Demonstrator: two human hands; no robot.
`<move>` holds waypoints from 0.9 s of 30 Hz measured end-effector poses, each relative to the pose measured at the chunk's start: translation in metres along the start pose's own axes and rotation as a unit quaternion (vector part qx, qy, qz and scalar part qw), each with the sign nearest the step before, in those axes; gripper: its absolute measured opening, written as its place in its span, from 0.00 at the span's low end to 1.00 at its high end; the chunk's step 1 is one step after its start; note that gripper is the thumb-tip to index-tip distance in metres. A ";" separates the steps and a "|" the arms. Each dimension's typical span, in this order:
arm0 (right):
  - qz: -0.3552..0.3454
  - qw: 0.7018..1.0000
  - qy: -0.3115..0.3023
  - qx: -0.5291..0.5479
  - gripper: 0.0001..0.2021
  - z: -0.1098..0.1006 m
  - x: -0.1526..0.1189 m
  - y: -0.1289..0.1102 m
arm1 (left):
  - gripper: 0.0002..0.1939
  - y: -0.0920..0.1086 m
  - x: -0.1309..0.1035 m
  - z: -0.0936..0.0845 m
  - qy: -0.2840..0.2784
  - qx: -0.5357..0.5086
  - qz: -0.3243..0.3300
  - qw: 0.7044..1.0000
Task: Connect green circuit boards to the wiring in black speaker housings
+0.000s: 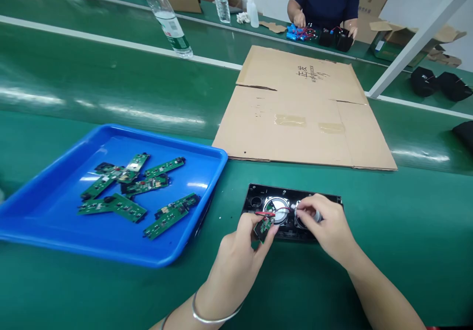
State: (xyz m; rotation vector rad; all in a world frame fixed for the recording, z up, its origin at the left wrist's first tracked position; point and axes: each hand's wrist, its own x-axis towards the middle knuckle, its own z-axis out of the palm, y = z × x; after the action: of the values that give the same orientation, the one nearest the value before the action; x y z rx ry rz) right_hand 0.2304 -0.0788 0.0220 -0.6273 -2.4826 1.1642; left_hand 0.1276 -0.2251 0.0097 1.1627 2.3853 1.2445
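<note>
A black rectangular panel (295, 236) with two round silver-rimmed speakers lies on the green table. My left hand (246, 246) is closed on a small green circuit board (261, 228) over the panel's left part, with red and dark wires by its fingers. The wires run right across the left speaker (281, 211). Over the right speaker, my right hand (327, 224) pinches at the wire's end; the tip between thumb and forefinger is too small to make out. To the left, a blue tray (92, 248) holds several green circuit boards (127, 208).
Flattened cardboard (303, 143) lies beyond the panel. Water bottles (172, 29) stand farther back, left of a slanted white post (417, 39). Across the table a person (325, 0) handles black parts near blue pieces with wires (297, 32). Black objects (441, 83) lie at the right.
</note>
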 end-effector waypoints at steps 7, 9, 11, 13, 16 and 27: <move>-0.135 0.981 -0.021 -0.135 0.08 0.020 -0.002 -0.001 | 0.06 -0.002 0.002 0.003 0.015 0.008 0.054 0.998; -0.152 0.978 -0.016 -0.140 0.09 0.021 -0.001 0.002 | 0.06 -0.004 0.002 0.003 0.021 0.014 0.064 0.998; -0.158 0.977 -0.009 -0.142 0.10 0.021 -0.001 0.003 | 0.06 -0.005 0.002 0.003 0.022 0.015 0.072 0.997; -0.159 0.977 -0.006 -0.143 0.11 0.020 -0.001 0.003 | 0.06 -0.005 0.002 0.004 0.021 0.013 0.080 0.996; -0.154 0.978 -0.007 -0.137 0.11 0.020 -0.002 0.003 | 0.06 -0.004 0.002 0.005 0.020 0.009 0.086 0.996; -0.197 0.963 -0.016 -0.181 0.13 0.020 -0.002 0.006 | 0.04 -0.005 0.006 0.003 -0.026 -0.035 0.094 0.995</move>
State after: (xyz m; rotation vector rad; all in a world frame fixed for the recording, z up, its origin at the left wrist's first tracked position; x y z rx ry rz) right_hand 0.2245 -0.0891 0.0053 -0.1785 -2.7022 0.5821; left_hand 0.1220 -0.2205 0.0055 1.4072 2.2176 1.3250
